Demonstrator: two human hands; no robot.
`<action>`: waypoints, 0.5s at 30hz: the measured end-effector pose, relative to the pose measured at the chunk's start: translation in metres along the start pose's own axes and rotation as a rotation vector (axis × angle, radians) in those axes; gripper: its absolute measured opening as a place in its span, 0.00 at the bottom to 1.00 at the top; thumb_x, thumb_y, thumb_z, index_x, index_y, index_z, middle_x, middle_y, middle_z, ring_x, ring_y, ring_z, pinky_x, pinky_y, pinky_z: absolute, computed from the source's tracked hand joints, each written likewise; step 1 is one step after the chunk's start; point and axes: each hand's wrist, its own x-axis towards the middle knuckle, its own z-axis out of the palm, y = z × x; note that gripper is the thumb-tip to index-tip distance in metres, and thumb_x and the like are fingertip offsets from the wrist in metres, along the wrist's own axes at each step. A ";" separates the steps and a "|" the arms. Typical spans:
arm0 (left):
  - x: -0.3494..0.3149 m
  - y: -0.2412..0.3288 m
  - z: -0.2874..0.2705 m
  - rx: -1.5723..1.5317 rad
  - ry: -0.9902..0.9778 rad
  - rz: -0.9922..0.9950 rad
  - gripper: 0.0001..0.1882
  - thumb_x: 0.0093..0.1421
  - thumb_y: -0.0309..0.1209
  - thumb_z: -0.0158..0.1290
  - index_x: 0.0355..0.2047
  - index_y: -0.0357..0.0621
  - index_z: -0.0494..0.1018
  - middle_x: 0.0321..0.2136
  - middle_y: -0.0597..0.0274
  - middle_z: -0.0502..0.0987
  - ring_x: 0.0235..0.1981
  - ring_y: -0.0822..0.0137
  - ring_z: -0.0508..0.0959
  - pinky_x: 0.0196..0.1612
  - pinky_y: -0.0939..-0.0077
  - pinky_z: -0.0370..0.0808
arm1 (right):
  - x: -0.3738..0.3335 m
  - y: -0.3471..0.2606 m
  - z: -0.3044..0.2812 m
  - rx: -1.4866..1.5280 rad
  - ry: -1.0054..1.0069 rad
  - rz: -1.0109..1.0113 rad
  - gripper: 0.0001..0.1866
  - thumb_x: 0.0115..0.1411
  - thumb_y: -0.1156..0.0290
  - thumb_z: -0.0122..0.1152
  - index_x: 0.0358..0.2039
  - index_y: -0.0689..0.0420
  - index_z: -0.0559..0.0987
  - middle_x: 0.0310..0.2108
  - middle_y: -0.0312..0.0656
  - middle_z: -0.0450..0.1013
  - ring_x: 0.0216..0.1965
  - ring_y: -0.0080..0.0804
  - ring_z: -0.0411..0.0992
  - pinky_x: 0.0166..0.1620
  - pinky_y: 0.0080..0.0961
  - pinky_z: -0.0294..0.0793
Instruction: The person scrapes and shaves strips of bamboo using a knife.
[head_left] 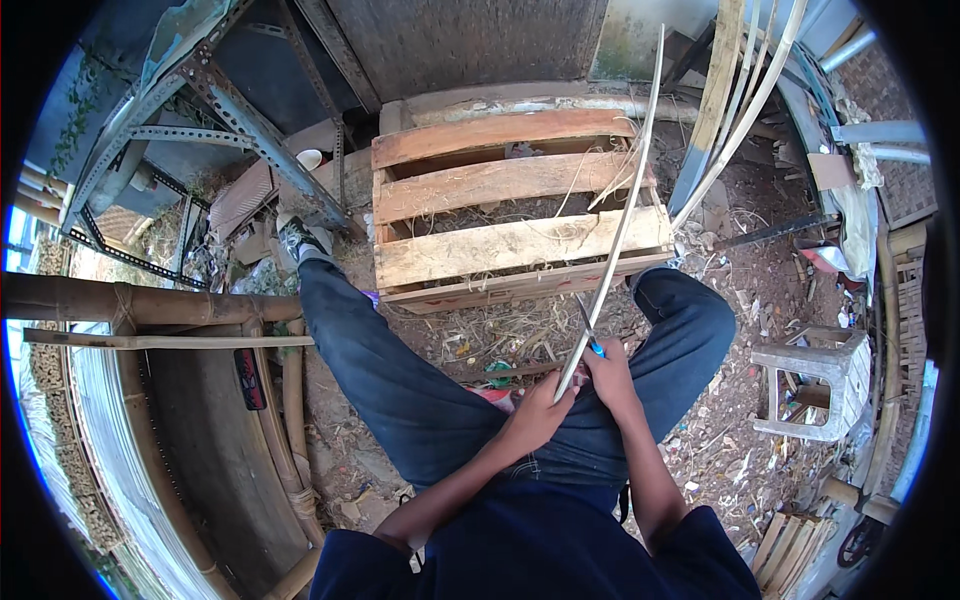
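Note:
Between my legs, my left hand (pixel 537 411) is closed round the lower end of a long pale bamboo strip (pixel 629 210). The strip leans up and away, passing over the wooden crate's right side. My right hand (pixel 612 378), close beside the left, grips a small knife (pixel 597 347) with a blue handle. Its dark blade points away from me, next to the strip; whether it touches the strip I cannot tell. The fingertips of both hands are partly hidden.
A slatted wooden crate (pixel 500 247) stands ahead, with shavings on it. Long strips (pixel 745 125) lean at the far right. A worn plastic stool (pixel 843 385) is at right, a bamboo bench (pixel 160 298) at left, a metal frame (pixel 235 105) at far left. Litter covers the ground.

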 end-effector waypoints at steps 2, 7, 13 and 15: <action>-0.006 -0.009 -0.010 0.036 0.072 0.022 0.11 0.64 0.33 0.50 0.37 0.37 0.67 0.16 0.69 0.62 0.15 0.76 0.66 0.19 0.79 0.66 | -0.008 -0.044 0.015 0.013 0.017 0.011 0.15 0.54 0.71 0.54 0.18 0.70 0.74 0.11 0.49 0.65 0.15 0.34 0.68 0.25 0.37 0.64; -0.021 -0.010 -0.042 -0.184 0.167 -0.155 0.12 0.61 0.29 0.53 0.27 0.42 0.61 0.15 0.71 0.61 0.14 0.81 0.63 0.15 0.81 0.59 | 0.009 -0.048 0.047 -0.244 -0.190 -0.124 0.14 0.53 0.68 0.57 0.20 0.69 0.76 0.16 0.60 0.68 0.21 0.58 0.68 0.30 0.42 0.70; -0.025 -0.021 -0.065 -0.079 0.112 -0.235 0.09 0.60 0.29 0.54 0.31 0.40 0.65 0.15 0.71 0.63 0.13 0.82 0.62 0.14 0.81 0.58 | 0.006 -0.046 0.068 -0.532 -0.311 -0.225 0.15 0.51 0.64 0.57 0.21 0.64 0.80 0.20 0.58 0.73 0.26 0.55 0.75 0.35 0.45 0.74; -0.025 -0.028 -0.069 -0.041 0.108 -0.205 0.09 0.59 0.29 0.55 0.32 0.39 0.65 0.16 0.70 0.65 0.15 0.80 0.63 0.17 0.79 0.61 | -0.001 -0.055 0.070 -0.586 -0.352 -0.265 0.14 0.51 0.64 0.57 0.21 0.63 0.80 0.20 0.58 0.73 0.26 0.54 0.75 0.35 0.45 0.75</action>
